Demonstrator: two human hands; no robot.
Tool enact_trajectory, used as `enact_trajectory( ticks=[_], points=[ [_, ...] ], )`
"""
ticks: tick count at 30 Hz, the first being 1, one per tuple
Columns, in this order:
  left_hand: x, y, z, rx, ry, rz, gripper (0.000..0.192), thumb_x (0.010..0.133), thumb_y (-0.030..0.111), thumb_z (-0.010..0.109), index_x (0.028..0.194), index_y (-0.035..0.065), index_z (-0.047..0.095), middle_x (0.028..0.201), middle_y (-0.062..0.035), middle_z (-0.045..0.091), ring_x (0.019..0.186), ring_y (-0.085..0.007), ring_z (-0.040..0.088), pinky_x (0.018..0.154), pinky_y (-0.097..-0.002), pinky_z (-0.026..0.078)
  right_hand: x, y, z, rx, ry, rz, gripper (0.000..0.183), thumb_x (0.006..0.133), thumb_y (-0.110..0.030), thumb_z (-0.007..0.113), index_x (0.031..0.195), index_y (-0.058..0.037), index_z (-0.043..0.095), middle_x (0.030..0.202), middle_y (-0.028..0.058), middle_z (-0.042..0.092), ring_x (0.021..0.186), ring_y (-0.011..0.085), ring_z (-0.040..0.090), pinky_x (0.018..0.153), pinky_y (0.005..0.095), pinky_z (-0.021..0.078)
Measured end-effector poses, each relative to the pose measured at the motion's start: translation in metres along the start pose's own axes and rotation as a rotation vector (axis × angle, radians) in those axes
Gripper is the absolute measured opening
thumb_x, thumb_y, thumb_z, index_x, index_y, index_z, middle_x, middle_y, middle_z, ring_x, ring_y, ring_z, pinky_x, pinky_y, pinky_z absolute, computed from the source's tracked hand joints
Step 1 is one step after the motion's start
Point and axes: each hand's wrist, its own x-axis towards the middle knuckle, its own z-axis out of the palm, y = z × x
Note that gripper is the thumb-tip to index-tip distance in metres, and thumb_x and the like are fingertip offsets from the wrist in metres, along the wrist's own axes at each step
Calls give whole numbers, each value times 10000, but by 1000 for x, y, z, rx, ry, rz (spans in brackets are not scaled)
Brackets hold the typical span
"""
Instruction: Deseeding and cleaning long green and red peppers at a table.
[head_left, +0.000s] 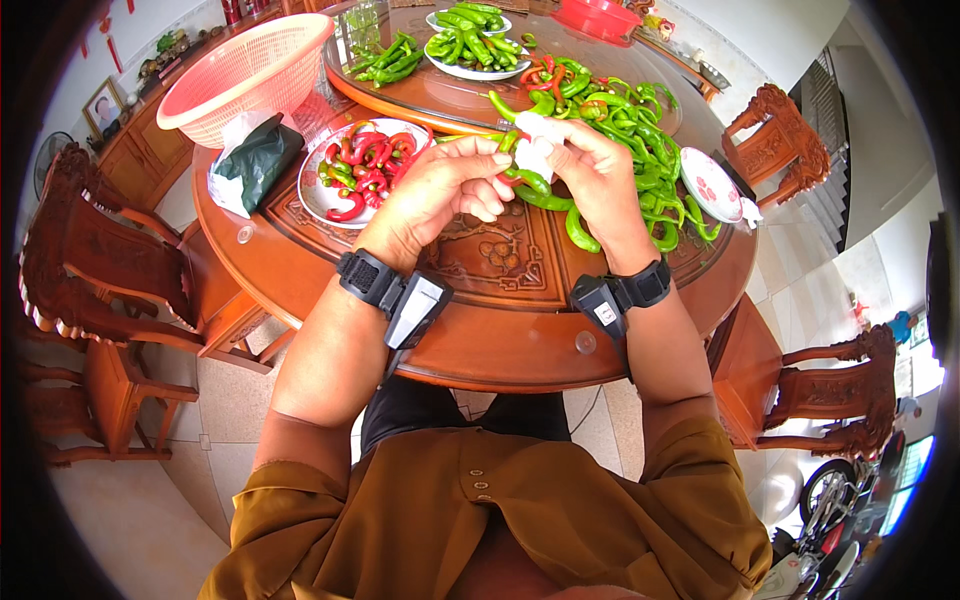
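My left hand (450, 180) pinches a curved green and red chili pepper (534, 181) between thumb and fingers. My right hand (596, 157) grips a crumpled white tissue or cloth (534, 150) against that pepper. Both hands are raised over the carved wooden table (495, 259), close together. Left of them, a white plate (309, 191) carries mostly red peppers (367, 161) with a few green ones. To the right, a loose heap of long green peppers (645, 142) lies on the table, with red ones (551, 79) at its far side.
A pink plastic basket (240, 79) stands at the left behind a dark green plastic bag (262, 161). On the raised turntable are plates of green peppers (480, 73), a separate green pile (386, 60) and a red basin (600, 22). A floral dish (709, 184) sits near the right edge. Carved chairs (127, 240) flank the table.
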Motion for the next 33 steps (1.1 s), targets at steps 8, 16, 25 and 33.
enact_trajectory(
  ticks=[8,16,25,33],
  points=[
    [2,2,9,62,224,111,154,910,147,571,1028,50,590,873,-68,671,705,-116,659,550,-208,530,-4,0,3,-89,230,-55,169,841,5,603,1004,27,644,889,20,623,761,72,579,578,205,449],
    [2,-1,8,123,288,153,148,856,161,661,922,48,591,838,-44,658,726,-131,662,540,-211,508,-7,4,11,-738,84,-365,193,764,-33,662,940,-101,700,780,61,578,636,187,591,558,295,481],
    [3,-3,1,126,339,227,135,840,140,676,932,76,601,850,-35,670,679,-113,646,519,-214,493,1,10,-15,-797,114,-240,209,769,-18,643,964,-69,695,795,76,595,627,189,580,586,287,478],
    [1,-1,6,93,107,54,218,929,160,550,1110,52,605,921,-16,648,734,-71,616,584,-191,519,3,13,-10,-170,120,-129,314,824,80,563,1129,27,613,955,36,586,819,83,572,713,211,476]
  ],
)
